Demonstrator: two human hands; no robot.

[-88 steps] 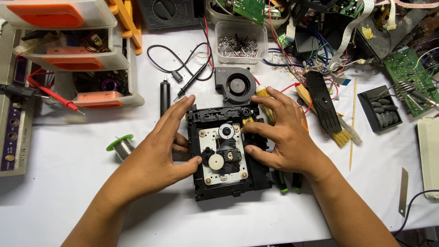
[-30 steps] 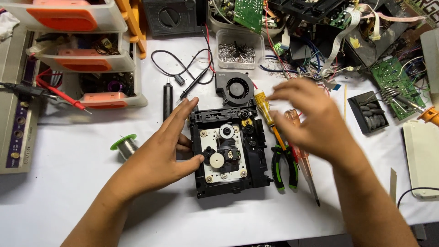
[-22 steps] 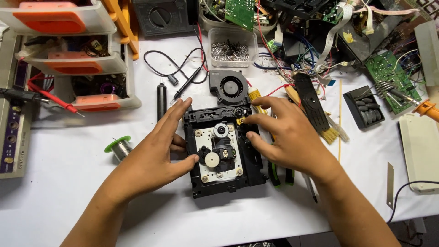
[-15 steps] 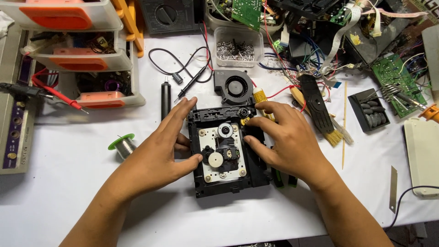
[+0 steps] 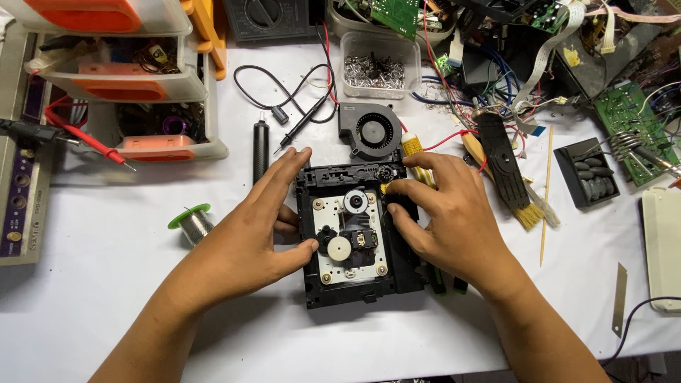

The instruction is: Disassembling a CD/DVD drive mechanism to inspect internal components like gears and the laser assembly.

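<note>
A black disc-drive mechanism (image 5: 355, 241) with a white metal plate, a round spindle and white gears lies flat on the white table. My left hand (image 5: 259, 227) presses against its left side, thumb on the plate's lower left edge. My right hand (image 5: 443, 216) grips its right side, fingertips on the upper right corner near a small yellow part. A yellow-handled screwdriver (image 5: 415, 152) and green-handled pliers (image 5: 440, 280) lie partly hidden under my right hand.
A black blower fan (image 5: 370, 130) sits just behind the mechanism. A solder spool (image 5: 191, 221) and black pen-like tool (image 5: 261, 149) lie left. Drawers with orange fronts (image 5: 142, 92) stand at far left; a brush (image 5: 507, 174), keypad (image 5: 589, 172), circuit boards and wires crowd the right.
My right hand, lifted away over the tools a second ago, has come back down onto the mechanism's right side. My left hand has stayed on the left side.
</note>
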